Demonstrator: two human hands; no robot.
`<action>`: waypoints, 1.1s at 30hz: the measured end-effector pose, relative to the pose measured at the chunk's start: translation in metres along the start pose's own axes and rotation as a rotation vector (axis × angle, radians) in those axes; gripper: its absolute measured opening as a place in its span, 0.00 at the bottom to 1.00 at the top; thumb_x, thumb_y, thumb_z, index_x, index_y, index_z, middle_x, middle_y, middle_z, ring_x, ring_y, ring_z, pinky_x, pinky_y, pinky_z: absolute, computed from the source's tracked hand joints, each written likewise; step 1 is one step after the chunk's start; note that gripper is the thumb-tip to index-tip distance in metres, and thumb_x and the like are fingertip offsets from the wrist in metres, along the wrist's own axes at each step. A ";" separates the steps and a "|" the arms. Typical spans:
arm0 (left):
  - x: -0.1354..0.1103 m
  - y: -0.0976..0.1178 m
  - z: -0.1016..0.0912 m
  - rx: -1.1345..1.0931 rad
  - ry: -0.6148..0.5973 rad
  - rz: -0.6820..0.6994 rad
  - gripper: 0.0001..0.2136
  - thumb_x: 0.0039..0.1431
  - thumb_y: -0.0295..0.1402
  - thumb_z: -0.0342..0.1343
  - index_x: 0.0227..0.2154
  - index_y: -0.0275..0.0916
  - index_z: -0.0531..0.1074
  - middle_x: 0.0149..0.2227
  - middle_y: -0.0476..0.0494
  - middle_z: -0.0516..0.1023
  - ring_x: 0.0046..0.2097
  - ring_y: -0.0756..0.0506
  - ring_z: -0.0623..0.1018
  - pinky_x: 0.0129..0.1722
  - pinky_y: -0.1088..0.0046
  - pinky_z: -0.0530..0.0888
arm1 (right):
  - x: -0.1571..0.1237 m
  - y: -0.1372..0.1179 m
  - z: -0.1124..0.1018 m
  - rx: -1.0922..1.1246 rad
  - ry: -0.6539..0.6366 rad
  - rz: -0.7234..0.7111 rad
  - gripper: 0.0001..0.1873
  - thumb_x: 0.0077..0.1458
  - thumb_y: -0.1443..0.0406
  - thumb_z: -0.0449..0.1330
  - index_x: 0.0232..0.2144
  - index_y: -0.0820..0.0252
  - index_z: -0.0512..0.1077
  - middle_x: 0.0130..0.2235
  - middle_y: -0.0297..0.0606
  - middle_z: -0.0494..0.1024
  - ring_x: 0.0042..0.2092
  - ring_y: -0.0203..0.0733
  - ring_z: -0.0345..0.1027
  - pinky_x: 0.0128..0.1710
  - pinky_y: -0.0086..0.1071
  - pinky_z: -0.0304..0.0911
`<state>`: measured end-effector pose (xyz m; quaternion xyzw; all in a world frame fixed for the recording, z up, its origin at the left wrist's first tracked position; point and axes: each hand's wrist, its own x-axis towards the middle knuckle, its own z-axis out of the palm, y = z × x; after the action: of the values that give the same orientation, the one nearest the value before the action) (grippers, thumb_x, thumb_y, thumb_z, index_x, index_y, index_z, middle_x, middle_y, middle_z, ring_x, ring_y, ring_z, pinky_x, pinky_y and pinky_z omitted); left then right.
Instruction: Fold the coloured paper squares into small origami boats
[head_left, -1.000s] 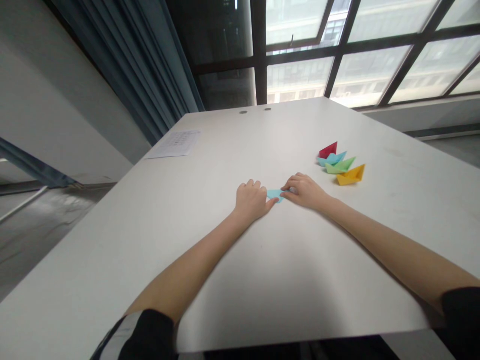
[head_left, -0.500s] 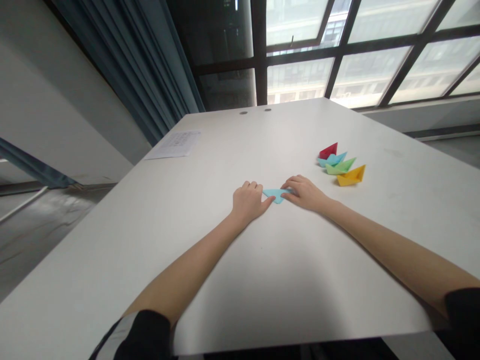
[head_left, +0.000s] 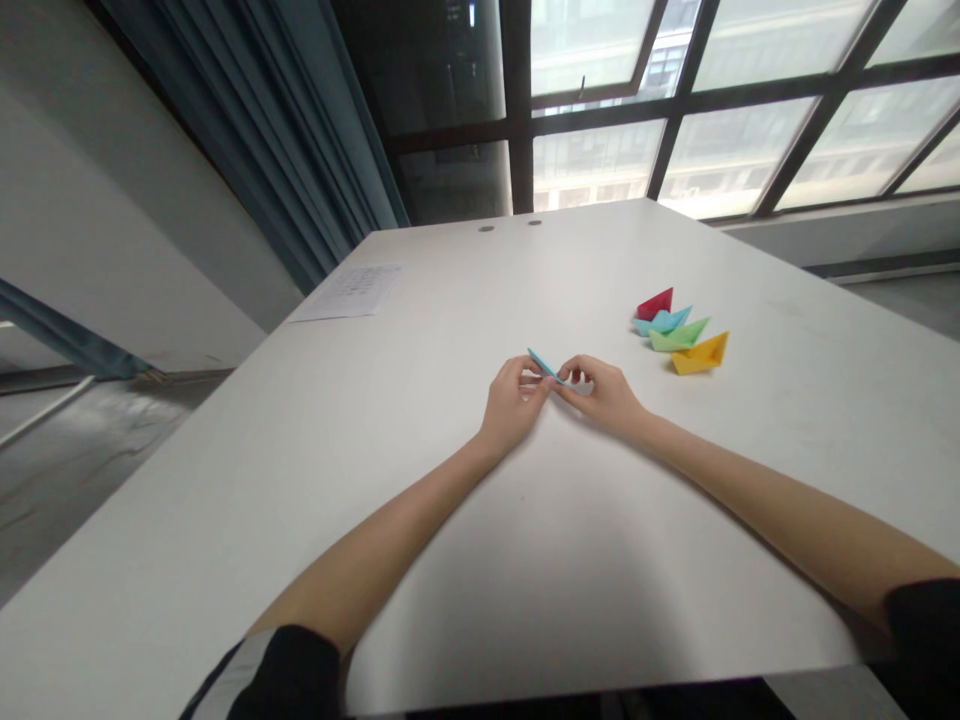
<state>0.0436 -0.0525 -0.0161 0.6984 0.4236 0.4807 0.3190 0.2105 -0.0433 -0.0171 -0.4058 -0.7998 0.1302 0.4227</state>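
Note:
A folded piece of light blue paper is held up at a tilt between my two hands, its thin edge turned towards me. My left hand grips its lower left side with the thumb in front and the fingers curled behind. On the other side my right hand pinches the paper's right end between thumb and fingers. Parts of the paper are hidden by my fingertips. To the right of my hands stand several folded paper boats: a red one, a blue one, a green one and a yellow one.
The white table stretches out under my hands. A printed sheet lies at its far left edge. Two round grommets sit near the back edge. Behind are a blue curtain and windows.
The blue paper lay flat as a triangle on the table; now it is raised and tipped on edge. Both hands have come closer together, with their fingers curled more around it.

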 end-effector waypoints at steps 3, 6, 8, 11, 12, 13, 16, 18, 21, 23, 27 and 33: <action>0.000 0.001 0.000 -0.112 -0.018 -0.083 0.10 0.54 0.39 0.53 0.33 0.38 0.62 0.34 0.46 0.73 0.31 0.51 0.76 0.29 0.77 0.71 | 0.000 -0.007 0.001 0.085 -0.030 0.018 0.08 0.50 0.60 0.57 0.29 0.57 0.65 0.31 0.36 0.74 0.32 0.37 0.65 0.32 0.31 0.60; 0.001 -0.001 -0.001 -0.162 -0.009 -0.090 0.10 0.54 0.38 0.53 0.33 0.38 0.61 0.37 0.46 0.72 0.30 0.53 0.75 0.29 0.78 0.71 | 0.000 -0.009 0.001 0.161 -0.053 0.072 0.10 0.48 0.58 0.59 0.29 0.58 0.65 0.34 0.37 0.75 0.34 0.38 0.67 0.34 0.32 0.61; 0.002 -0.003 -0.001 -0.173 0.000 -0.080 0.11 0.54 0.37 0.54 0.35 0.38 0.60 0.39 0.45 0.71 0.30 0.53 0.75 0.31 0.77 0.71 | 0.000 -0.009 0.001 0.191 -0.053 0.118 0.11 0.48 0.57 0.59 0.29 0.58 0.65 0.35 0.37 0.76 0.34 0.38 0.67 0.34 0.33 0.61; 0.002 -0.005 0.000 -0.164 -0.002 -0.073 0.11 0.54 0.35 0.53 0.37 0.40 0.58 0.40 0.45 0.70 0.32 0.53 0.75 0.33 0.76 0.72 | 0.001 -0.005 0.002 0.237 -0.046 0.169 0.12 0.48 0.56 0.59 0.30 0.58 0.66 0.35 0.38 0.76 0.33 0.37 0.67 0.33 0.33 0.62; 0.002 -0.005 0.000 -0.157 -0.007 -0.070 0.11 0.54 0.34 0.53 0.37 0.40 0.58 0.40 0.45 0.70 0.32 0.53 0.75 0.34 0.75 0.72 | 0.001 -0.004 0.002 0.257 -0.046 0.179 0.13 0.48 0.55 0.59 0.31 0.58 0.67 0.36 0.38 0.76 0.32 0.37 0.67 0.33 0.33 0.62; 0.002 -0.005 0.000 -0.151 -0.012 -0.065 0.11 0.54 0.33 0.53 0.38 0.40 0.57 0.41 0.45 0.70 0.33 0.53 0.75 0.35 0.75 0.72 | 0.000 -0.003 0.003 0.277 -0.046 0.185 0.14 0.48 0.55 0.59 0.32 0.58 0.67 0.36 0.39 0.76 0.32 0.37 0.66 0.33 0.33 0.62; 0.001 -0.004 -0.001 -0.125 -0.021 -0.046 0.11 0.54 0.32 0.52 0.38 0.41 0.57 0.42 0.44 0.70 0.35 0.52 0.76 0.36 0.73 0.72 | 0.000 -0.002 0.003 0.287 -0.039 0.190 0.14 0.48 0.56 0.59 0.34 0.58 0.67 0.36 0.39 0.76 0.34 0.38 0.67 0.33 0.33 0.62; 0.001 -0.003 -0.001 -0.103 -0.024 -0.027 0.11 0.54 0.31 0.52 0.38 0.41 0.57 0.42 0.44 0.69 0.35 0.51 0.76 0.37 0.73 0.72 | 0.000 -0.004 0.002 0.258 -0.033 0.185 0.13 0.49 0.57 0.58 0.34 0.58 0.67 0.36 0.38 0.76 0.35 0.39 0.67 0.33 0.33 0.62; 0.000 -0.003 -0.002 -0.070 -0.011 0.009 0.12 0.54 0.32 0.52 0.39 0.41 0.57 0.42 0.45 0.69 0.35 0.51 0.76 0.37 0.73 0.71 | 0.000 -0.008 0.000 0.221 -0.032 0.164 0.11 0.50 0.58 0.57 0.35 0.58 0.67 0.36 0.38 0.76 0.35 0.39 0.68 0.33 0.33 0.61; 0.000 -0.003 -0.002 -0.057 -0.004 0.020 0.12 0.53 0.32 0.53 0.39 0.41 0.57 0.42 0.45 0.69 0.35 0.51 0.76 0.37 0.73 0.71 | 0.000 -0.010 0.000 0.204 -0.026 0.150 0.11 0.50 0.58 0.57 0.34 0.57 0.66 0.35 0.38 0.77 0.35 0.39 0.69 0.33 0.33 0.61; 0.000 -0.003 -0.002 -0.061 -0.001 0.004 0.13 0.52 0.31 0.53 0.39 0.41 0.57 0.41 0.45 0.69 0.34 0.52 0.76 0.36 0.74 0.72 | -0.001 -0.010 -0.001 0.204 -0.015 0.147 0.11 0.49 0.58 0.58 0.34 0.57 0.65 0.34 0.36 0.77 0.32 0.38 0.70 0.32 0.32 0.62; 0.001 -0.006 -0.002 -0.067 0.005 -0.019 0.13 0.51 0.28 0.51 0.39 0.41 0.57 0.41 0.45 0.70 0.34 0.53 0.75 0.35 0.75 0.72 | -0.003 -0.005 0.000 0.246 -0.025 0.126 0.09 0.52 0.61 0.54 0.37 0.56 0.64 0.35 0.36 0.76 0.36 0.39 0.71 0.36 0.33 0.66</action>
<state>0.0406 -0.0493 -0.0199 0.6821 0.4148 0.4932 0.3457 0.2083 -0.0491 -0.0160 -0.3987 -0.7560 0.2583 0.4503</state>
